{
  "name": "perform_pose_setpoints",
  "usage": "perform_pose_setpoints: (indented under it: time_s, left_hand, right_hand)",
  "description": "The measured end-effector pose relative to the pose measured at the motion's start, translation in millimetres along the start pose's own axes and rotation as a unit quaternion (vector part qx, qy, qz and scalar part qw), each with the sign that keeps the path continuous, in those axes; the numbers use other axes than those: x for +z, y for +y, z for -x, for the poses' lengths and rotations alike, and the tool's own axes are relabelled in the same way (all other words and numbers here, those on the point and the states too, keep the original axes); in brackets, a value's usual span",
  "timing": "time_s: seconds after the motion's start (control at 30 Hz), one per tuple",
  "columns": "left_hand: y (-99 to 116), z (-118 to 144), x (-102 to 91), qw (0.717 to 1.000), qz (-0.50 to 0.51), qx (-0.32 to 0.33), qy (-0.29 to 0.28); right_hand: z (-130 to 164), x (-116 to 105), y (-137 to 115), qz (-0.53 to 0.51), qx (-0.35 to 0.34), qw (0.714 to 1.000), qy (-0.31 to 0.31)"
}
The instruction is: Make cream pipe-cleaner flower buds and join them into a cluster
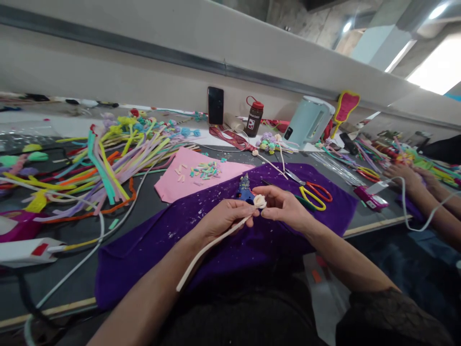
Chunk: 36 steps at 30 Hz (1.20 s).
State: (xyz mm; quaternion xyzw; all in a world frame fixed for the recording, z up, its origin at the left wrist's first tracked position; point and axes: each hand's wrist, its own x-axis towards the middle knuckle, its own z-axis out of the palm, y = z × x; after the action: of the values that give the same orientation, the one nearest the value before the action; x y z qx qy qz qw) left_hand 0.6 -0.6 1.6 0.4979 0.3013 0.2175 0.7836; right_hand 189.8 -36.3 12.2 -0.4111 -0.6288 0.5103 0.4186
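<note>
My left hand (230,214) pinches the top of a cream fuzzy stem (203,252), which looks like pipe cleaner and hangs down toward me. At its upper end sits a small cream flower (260,201) with looped petals. My right hand (286,206) curls around the flower's right side, its thumb and fingertips at the petals. Right behind the flower, partly covered by my hands, lies a blue tool (245,193), perhaps a glue gun. Scissors with red and yellow handles (313,194) rest on the purple cloth (151,259) just beyond my right hand.
Colourful pipe-cleaner stems (118,158) pile up at left. Small cut pieces (205,170) lie on a pink sheet (173,185). A phone (215,105), a brown bottle (254,118) and a light blue kettle (310,121) stand behind. Another person's hands (406,178) are at right, near a white cable (405,211).
</note>
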Motion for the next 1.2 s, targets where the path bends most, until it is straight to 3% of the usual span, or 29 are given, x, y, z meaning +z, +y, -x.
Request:
perform_pose_setpoints:
  time_s: [0.2, 0.37, 0.6, 0.9, 1.03, 1.2]
  left_hand:
    - [0, 1, 3.0, 0.999, -0.036, -0.019, 0.004]
    - [-2, 0, 4.6, 0.997, -0.066, -0.020, 0.018]
    - [-4, 0, 5.1, 0.994, -0.105, -0.003, 0.029]
    - [-4, -1, 4.4, 0.990, -0.130, 0.015, 0.050]
    - [-2, 0, 4.3, 0.994, -0.093, 0.017, 0.049]
    - [0, -2, 3.4, 0.997, 0.054, 0.014, 0.045]
  right_hand:
    - [-6, -5, -12, 0.055, 0.031, 0.998, 0.027]
    - [-13, -2, -17, 0.073, 0.058, 0.996, 0.002]
    - [-16, 5, -15, 0.058, 0.059, 0.997, 0.010]
    - [-15, 2, -12, 0.125, 0.057, 0.990, 0.024]
    - [-9, -4, -20, 0.159, 0.018, 0.983, 0.088]
    - [6, 0, -12, 0.053, -0.010, 0.977, 0.208]
